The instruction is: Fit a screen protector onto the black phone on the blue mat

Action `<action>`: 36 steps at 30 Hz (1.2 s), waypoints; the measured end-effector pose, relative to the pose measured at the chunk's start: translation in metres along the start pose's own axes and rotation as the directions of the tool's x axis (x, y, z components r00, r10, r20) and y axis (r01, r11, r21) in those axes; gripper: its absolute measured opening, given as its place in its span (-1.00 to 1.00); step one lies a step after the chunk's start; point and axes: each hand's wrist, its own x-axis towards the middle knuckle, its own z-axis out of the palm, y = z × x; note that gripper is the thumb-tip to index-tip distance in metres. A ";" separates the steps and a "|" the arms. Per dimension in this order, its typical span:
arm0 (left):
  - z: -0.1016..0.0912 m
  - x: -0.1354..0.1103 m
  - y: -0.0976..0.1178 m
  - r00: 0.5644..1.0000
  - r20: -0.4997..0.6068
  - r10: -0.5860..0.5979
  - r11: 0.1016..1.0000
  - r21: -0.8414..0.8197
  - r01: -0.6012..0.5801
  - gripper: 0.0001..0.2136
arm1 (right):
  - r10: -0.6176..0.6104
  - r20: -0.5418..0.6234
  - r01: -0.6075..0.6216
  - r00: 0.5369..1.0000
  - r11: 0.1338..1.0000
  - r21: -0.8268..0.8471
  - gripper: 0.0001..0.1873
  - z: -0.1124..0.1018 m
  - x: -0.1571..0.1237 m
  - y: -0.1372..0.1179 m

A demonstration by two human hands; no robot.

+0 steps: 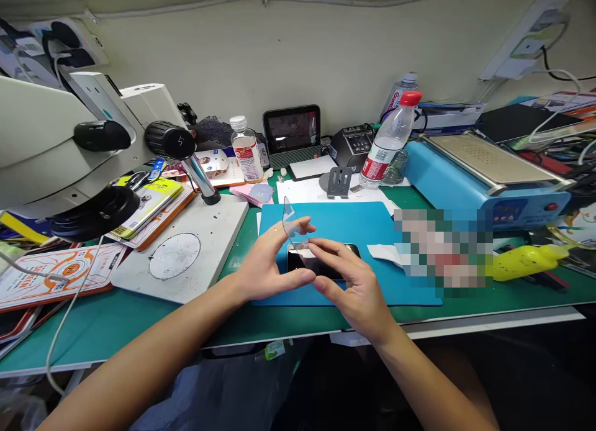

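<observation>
Blue mat (344,220) under both hands (263,260) (358,285), apparently glass (289,220) between.

You wear the one camera on your head. It looks forward and down across the worktop (112,322), with its near edge low in your view and its far edge up by the wall (279,58). Your left hand (272,260) and right hand (351,282) are close, near the middle.
</observation>
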 end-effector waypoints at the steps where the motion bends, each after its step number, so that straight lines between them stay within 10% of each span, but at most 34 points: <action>1: 0.001 0.000 0.001 1.000 -0.014 0.016 1.000 0.003 -0.016 -0.32 | -0.001 0.010 0.001 1.000 1.000 -0.020 -0.54 -0.002 -0.001 0.001; 7: 0.000 0.003 0.000 0.991 -0.063 0.121 0.942 0.321 -0.095 -0.18 | -0.020 -0.003 0.020 1.000 0.987 -0.159 -0.35 -0.049 0.002 0.002; 12: -0.003 0.004 -0.005 0.994 0.010 0.111 0.885 0.454 -0.103 -0.17 | -0.242 0.130 0.274 0.962 0.877 -0.395 -0.19 -0.083 0.009 -0.012; 19: -0.003 0.003 -0.006 0.987 0.091 0.132 0.839 0.520 -0.160 -0.26 | -0.370 0.357 0.513 0.858 0.664 -0.545 -0.58 -0.085 0.015 -0.013; 36: -0.003 0.002 -0.006 0.980 0.189 0.057 0.846 0.513 -0.148 -0.10 | -0.265 0.390 0.444 0.882 0.746 -0.496 -0.57 -0.080 0.020 0.011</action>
